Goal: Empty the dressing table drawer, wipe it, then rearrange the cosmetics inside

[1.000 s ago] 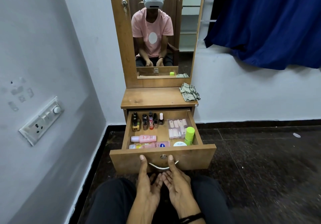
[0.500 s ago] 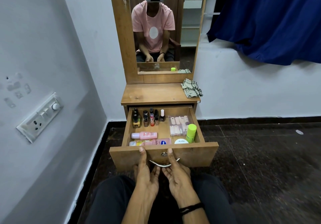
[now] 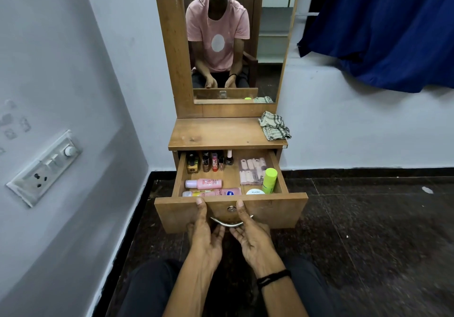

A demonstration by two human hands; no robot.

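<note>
The wooden drawer (image 3: 275,211) of the dressing table stands pulled open. Inside, several small nail polish bottles (image 3: 208,161) stand at the back left. A pink bottle (image 3: 204,184) and a pink tube (image 3: 221,192) lie at the front left. A clear pack of pink pieces (image 3: 251,170), a green tube (image 3: 269,180) and a white jar (image 3: 255,191) fill the right side. My left hand (image 3: 205,235) and my right hand (image 3: 253,238) sit at the drawer front, thumbs up against the wood. Their fingers are loosely spread around the metal handle (image 3: 231,223).
A checked cloth (image 3: 274,126) lies on the right end of the table top (image 3: 216,132), below the mirror (image 3: 235,46). A wall with a switchboard (image 3: 44,169) runs close on the left. A blue curtain (image 3: 380,29) hangs at the upper right, above dark floor.
My view has tilted slightly. Both hands stay at the drawer front near the handle, and nothing inside the drawer has moved.
</note>
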